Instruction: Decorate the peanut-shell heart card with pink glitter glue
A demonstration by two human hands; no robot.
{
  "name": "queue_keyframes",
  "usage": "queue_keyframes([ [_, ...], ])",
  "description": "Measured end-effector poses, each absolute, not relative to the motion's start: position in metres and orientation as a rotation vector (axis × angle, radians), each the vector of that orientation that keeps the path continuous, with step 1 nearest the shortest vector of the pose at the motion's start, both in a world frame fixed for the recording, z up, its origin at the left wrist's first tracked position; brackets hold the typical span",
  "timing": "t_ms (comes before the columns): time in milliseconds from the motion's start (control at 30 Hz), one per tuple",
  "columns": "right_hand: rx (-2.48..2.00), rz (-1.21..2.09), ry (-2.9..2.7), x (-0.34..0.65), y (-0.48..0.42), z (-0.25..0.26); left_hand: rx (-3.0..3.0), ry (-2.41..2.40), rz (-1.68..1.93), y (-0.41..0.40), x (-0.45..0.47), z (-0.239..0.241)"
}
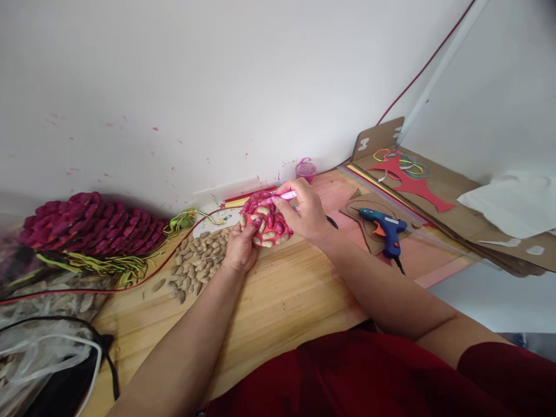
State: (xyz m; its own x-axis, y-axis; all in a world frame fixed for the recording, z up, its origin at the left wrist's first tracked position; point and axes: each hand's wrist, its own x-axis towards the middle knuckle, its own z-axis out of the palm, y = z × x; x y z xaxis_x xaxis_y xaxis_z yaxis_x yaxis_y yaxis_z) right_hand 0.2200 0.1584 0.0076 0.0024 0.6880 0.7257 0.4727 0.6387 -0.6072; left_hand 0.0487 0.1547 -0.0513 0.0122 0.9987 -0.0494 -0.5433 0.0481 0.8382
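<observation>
My left hand (241, 246) grips the near left edge of a round red disc (267, 223) covered with peanut shells, some painted pink and some bare. My right hand (306, 211) is closed on a pale pink brush or marker (282, 197), with its tip on the shells at the top of the disc. The disc rests on the wooden table (278, 301) close to the white wall.
A pile of bare peanut shells (197, 263) lies left of the disc. Finished pink shell pieces (91, 226) with green cords lie further left. A small pink paint cup (305, 169), a blue glue gun (384, 227), cardboard with red cut-outs (412, 185) and plastic bags (39, 347) surround the work.
</observation>
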Motion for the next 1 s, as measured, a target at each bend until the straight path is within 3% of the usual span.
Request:
queue_keyframes([
  [1000,-0.989,0.235,-1.647,0.2214,0.1604,0.0065,0.728,0.766,1.360,0.1585,0.0473,-0.0544],
])
